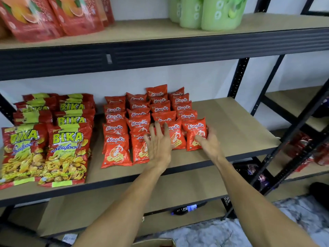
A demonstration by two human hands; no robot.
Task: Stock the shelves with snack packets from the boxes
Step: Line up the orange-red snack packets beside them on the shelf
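Several small orange-red prawn cracker packets [117, 148] stand in rows on the middle shelf [236, 129]. My left hand [158, 145] lies with spread, straight fingers over the front packets of the third row [175, 134]. My right hand [208, 140] holds the front right packet [195, 132] at its lower right corner, thumb on its face and fingers behind its edge. Large red and yellow seafood chip bags [65, 150] fill the left of the same shelf.
The upper shelf [142, 32] carries red pouches [78, 15] on the left and green packs [219, 13] on the right. A dark bottle [188, 208] lies on the lower shelf. A cardboard box edge [154, 242] shows at the bottom. Another rack with red packets [302, 148] stands to the right.
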